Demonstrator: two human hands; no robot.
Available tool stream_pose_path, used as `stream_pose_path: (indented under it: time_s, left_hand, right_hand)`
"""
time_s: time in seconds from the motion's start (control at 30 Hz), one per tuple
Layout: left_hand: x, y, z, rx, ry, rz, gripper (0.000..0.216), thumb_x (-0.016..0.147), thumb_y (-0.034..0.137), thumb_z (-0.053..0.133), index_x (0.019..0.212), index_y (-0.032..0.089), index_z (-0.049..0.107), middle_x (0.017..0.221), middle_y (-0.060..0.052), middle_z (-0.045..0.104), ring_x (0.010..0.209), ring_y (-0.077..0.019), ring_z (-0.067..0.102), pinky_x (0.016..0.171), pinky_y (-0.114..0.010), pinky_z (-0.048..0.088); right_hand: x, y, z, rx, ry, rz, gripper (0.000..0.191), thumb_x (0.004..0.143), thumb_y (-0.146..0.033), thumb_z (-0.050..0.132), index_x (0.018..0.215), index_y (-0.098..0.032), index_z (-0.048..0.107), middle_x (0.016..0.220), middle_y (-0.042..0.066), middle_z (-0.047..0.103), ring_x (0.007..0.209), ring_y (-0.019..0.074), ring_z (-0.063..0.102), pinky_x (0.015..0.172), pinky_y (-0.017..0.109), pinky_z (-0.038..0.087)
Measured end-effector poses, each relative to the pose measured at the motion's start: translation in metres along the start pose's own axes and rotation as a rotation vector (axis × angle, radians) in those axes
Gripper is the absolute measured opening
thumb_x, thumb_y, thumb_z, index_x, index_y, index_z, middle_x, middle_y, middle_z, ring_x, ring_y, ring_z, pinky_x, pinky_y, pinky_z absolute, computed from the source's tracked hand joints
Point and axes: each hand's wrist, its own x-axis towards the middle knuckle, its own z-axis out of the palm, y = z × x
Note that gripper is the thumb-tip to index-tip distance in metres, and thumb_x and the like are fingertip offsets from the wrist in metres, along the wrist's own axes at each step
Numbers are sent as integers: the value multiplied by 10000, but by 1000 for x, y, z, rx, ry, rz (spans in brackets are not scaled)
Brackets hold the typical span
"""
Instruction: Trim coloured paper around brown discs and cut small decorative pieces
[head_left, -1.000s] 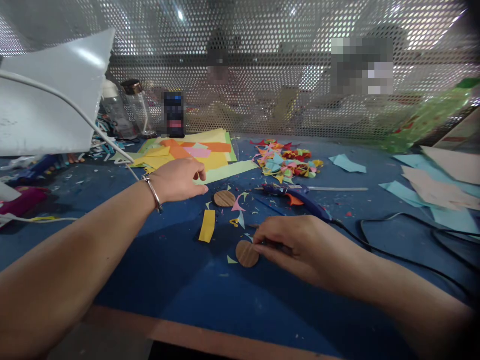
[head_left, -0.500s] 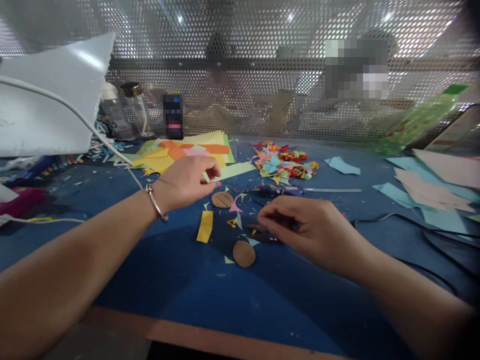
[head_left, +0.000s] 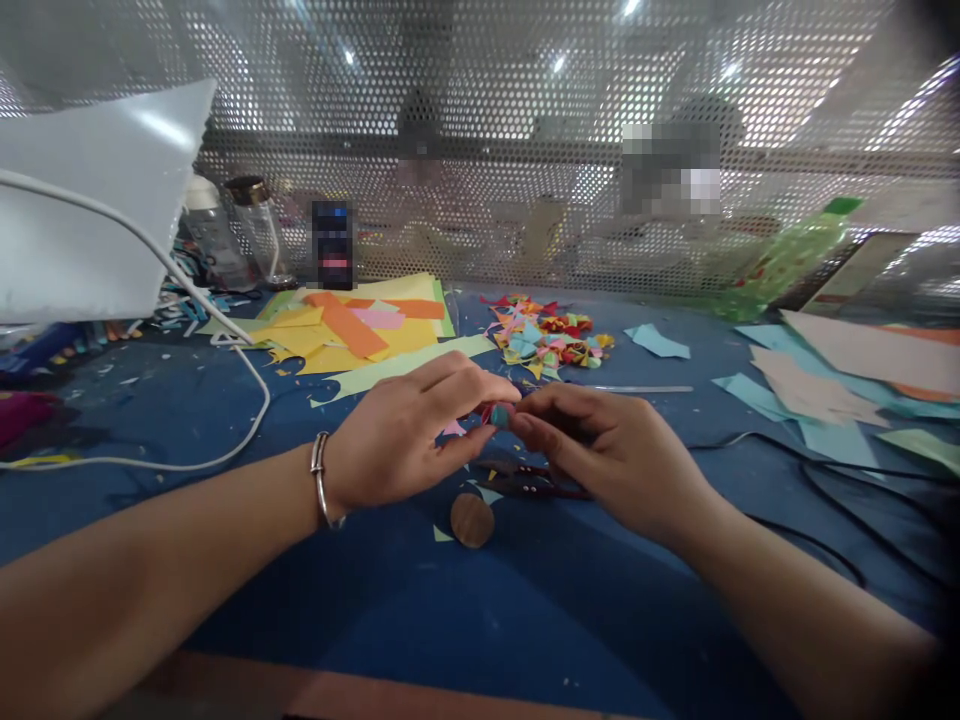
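1. Right in the middle, a small paper piece [head_left: 498,413], reddish with a teal spot, is sitting in the air just above the table, caught between two sets of fingertips. It is too small to make out its shape.
2. The left hand [head_left: 409,435] is coming in from the left, with thumb and forefinger closing on that piece and the other fingers curling loosely beneath. A silver bracelet [head_left: 322,482] is circling its wrist.
3. The right hand [head_left: 607,450] is meeting it from the other side and pinching the same piece at its fingertips, knuckles up. The two hands are touching at the tips.
4. Directly below them, a dark, thin tool [head_left: 525,487] is lying flat on the blue mat [head_left: 450,620]. What it is cannot be told.
5. Just in front of the left hand, a round wooden disc [head_left: 472,520] is resting on the mat, with paper slivers scattered beside it.
6. Behind the hands, a heap of folded coloured scraps [head_left: 551,338] is piling up, and a clear thin rod [head_left: 645,388] is lying beside it.
7. Further left, yellow, orange and green paper sheets [head_left: 360,328] are overlapping in a loose stack.
8. A white cable [head_left: 225,400] is looping across the left side, and a black cable [head_left: 795,462] is trailing off to the right.
9. On the right, pale blue and cream paper offcuts [head_left: 817,395] are spreading out, with a green bottle [head_left: 787,262] leaning behind them.
10. A perforated metal screen [head_left: 480,110] is closing off the back of the table.
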Motion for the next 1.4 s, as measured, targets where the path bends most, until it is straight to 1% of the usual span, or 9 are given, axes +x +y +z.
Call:
stream_pose_path:
  time_s: [0.17,0.27,0.4,0.6,0.87,1.1,1.23,1.4]
  left_hand:
    - [1,-1,0,1,22,43,223,914,149,580,1128,210,579,1045,-57,705,983,-162,657,846,-306,572]
    - [1,-2,0,-1,44,53,220,911,145,586,1123,205,582,1032,-55,708,967,-157,654,845,-298,572]
    - [0,-3,1,-17,56,69,227,911,132,583,1128,199,584,1018,-57,706,953,-151,651,827,-291,574]
    - [0,-4,2,-27,65,81,243,907,123,591,1136,202,584,1025,-57,710,966,-153,648,869,-315,564]
    - [0,-6,2,-44,70,74,250,910,117,575,1137,219,591,1020,-51,714,963,-158,654,895,-340,555]
    - [0,-7,2,-34,74,93,239,903,114,591,1123,207,593,1039,-58,714,972,-159,645,900,-335,554]
    - [-1,-8,3,-28,84,102,235,909,124,580,1125,215,599,1017,-58,710,958,-159,654,891,-338,559]
    - [0,-8,3,4,64,178,227,917,116,570,1124,208,580,1014,-64,696,945,-147,666,852,-294,575]
  right_hand:
    - [-2,4,-1,71,-7,24,358,913,-524,578,793,-194,644,531,-48,478,436,80,398,404,208,312]
    - [-2,4,-1,92,-8,34,358,930,-506,559,783,-189,634,493,-54,478,406,79,406,391,206,323]
    - [-1,3,-2,118,-7,54,348,934,-481,563,769,-181,626,495,-53,485,398,72,405,377,195,329]
    - [-1,3,-2,211,-32,75,312,932,-454,580,778,-185,623,512,-54,495,400,65,415,367,184,335]
    - [0,4,-1,236,-39,95,332,932,-460,577,747,-185,596,499,-58,479,390,61,406,361,183,332]
    - [0,4,-1,234,-51,108,331,913,-484,588,787,-179,614,496,-58,481,386,61,404,358,182,317]
    - [1,2,-1,236,-63,120,339,897,-504,596,819,-176,625,497,-57,477,386,63,393,357,184,301]
    - [1,-1,-1,258,-70,131,330,857,-511,637,828,-183,627,501,-65,458,398,67,390,360,188,292]
